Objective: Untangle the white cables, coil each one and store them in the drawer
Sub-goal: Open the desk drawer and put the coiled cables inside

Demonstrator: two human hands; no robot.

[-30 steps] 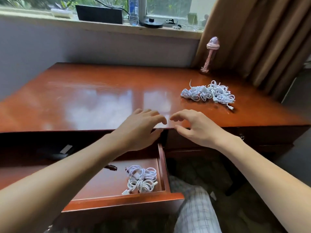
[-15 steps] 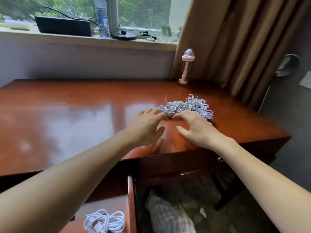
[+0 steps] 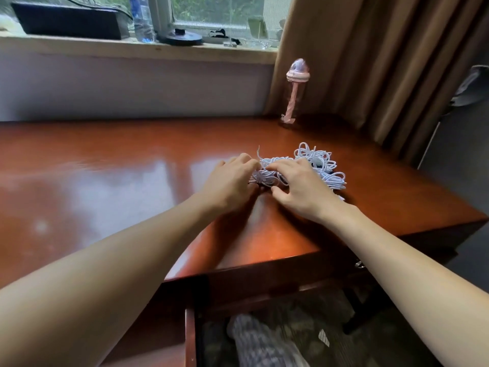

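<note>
A tangled heap of white cables (image 3: 318, 165) lies on the right part of the reddish wooden desk (image 3: 132, 181). My left hand (image 3: 229, 182) reaches its fingertips onto the heap's left end. My right hand (image 3: 299, 188) lies over the heap's middle, with index finger and thumb spread apart around some strands. I cannot see either hand closing on a cable. The open drawer (image 3: 189, 337) shows only its right wall at the bottom, and my left forearm hides its inside.
A pink-lidded clear bottle (image 3: 293, 102) stands at the desk's back right corner beside a brown curtain (image 3: 370, 62). The windowsill holds a black box (image 3: 68, 21) and a water bottle (image 3: 143, 19). The desk's right edge lies close to the cables.
My view has lifted from the drawer, so its coiled cables are out of sight. Both hands moved forward from the desk's front edge onto the cable heap.
</note>
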